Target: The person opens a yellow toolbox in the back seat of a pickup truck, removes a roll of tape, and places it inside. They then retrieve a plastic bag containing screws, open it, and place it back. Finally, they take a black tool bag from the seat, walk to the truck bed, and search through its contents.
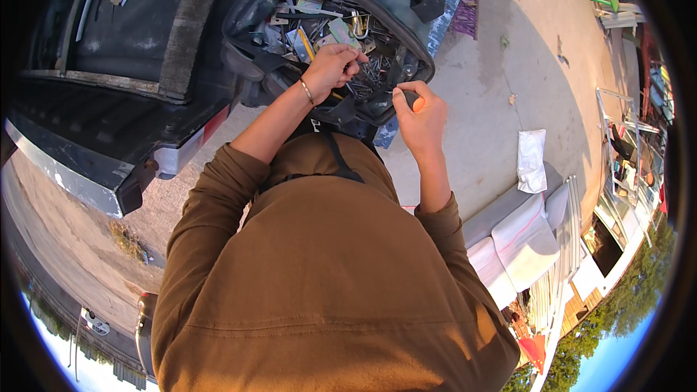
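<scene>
Over an open dark tool bag (423, 54), my left hand (334, 72) is closed, fingertips drawn together above a heap of loose screws or nails (372, 74). Whatever it pinches, if anything, is too small to make out. My right hand (425, 120) hovers just outside the bag's near right edge, thumb and forefinger pressed together; I cannot tell what is between them. Inside the bag lie a long yellow piece (306, 43), a shiny U-shaped metal piece (360, 25) and various metal bits.
Left of the bag is a black vehicle bed (123, 43) with a raised rim. Concrete ground (494, 94) stretches to the right, with a white sack (531, 161) and a grey sofa-like piece with white cushions (526, 239). Metal frames and scrap line the far right.
</scene>
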The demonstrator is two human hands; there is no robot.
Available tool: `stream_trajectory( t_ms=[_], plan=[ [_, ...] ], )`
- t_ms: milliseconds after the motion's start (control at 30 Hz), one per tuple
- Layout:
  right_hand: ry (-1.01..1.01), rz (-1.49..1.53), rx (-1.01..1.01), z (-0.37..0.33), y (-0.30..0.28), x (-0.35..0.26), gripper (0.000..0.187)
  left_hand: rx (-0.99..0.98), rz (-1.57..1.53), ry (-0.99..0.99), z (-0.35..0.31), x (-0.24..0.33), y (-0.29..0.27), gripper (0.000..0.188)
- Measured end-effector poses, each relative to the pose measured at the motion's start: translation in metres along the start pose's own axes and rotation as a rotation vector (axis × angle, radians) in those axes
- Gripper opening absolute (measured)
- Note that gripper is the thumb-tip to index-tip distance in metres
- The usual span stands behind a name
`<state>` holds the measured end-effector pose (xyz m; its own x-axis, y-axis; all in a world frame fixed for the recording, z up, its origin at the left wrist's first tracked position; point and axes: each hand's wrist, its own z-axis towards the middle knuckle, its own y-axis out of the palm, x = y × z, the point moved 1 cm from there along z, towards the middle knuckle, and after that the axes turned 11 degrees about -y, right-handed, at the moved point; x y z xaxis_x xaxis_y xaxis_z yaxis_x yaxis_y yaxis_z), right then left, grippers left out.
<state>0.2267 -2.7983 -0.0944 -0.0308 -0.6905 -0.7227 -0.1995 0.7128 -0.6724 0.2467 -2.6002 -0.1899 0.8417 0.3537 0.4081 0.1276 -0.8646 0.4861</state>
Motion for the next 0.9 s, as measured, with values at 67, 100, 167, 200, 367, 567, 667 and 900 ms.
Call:
stream_trajectory(
  t_ms=[67,100,167,200,367,567,667,900],
  plan=[
    [0.031,0.280,0.047,-0.002,0.002,0.001,0.013,0.009,-0.031,0.055,-0.002,0.000,-0.001,0.026],
    [0.045,0.421,0.072,-0.003,0.002,0.001,0.013,0.012,-0.046,0.084,-0.003,0.000,-0.001,0.026],
    [-0.004,0.330,0.074,-0.005,-0.002,0.002,0.012,0.043,-0.092,0.119,-0.006,0.000,-0.002,0.027],
    [-0.013,0.288,0.073,-0.005,-0.005,0.003,0.012,0.053,-0.110,0.139,-0.007,0.001,-0.002,0.027],
    [-0.070,0.164,0.044,-0.004,-0.011,0.007,0.013,0.115,-0.141,0.214,-0.010,0.004,-0.005,0.026],
    [-0.171,0.084,0.248,0.000,-0.015,0.008,0.013,0.149,-0.090,0.260,-0.013,0.012,-0.011,0.025],
    [-0.171,0.066,0.211,-0.002,-0.017,0.006,0.013,0.139,-0.021,0.236,-0.013,0.014,-0.012,0.025],
    [-0.150,0.186,0.267,0.001,-0.015,-0.002,0.013,0.084,0.010,0.203,-0.012,0.014,-0.013,0.028]
  ],
)
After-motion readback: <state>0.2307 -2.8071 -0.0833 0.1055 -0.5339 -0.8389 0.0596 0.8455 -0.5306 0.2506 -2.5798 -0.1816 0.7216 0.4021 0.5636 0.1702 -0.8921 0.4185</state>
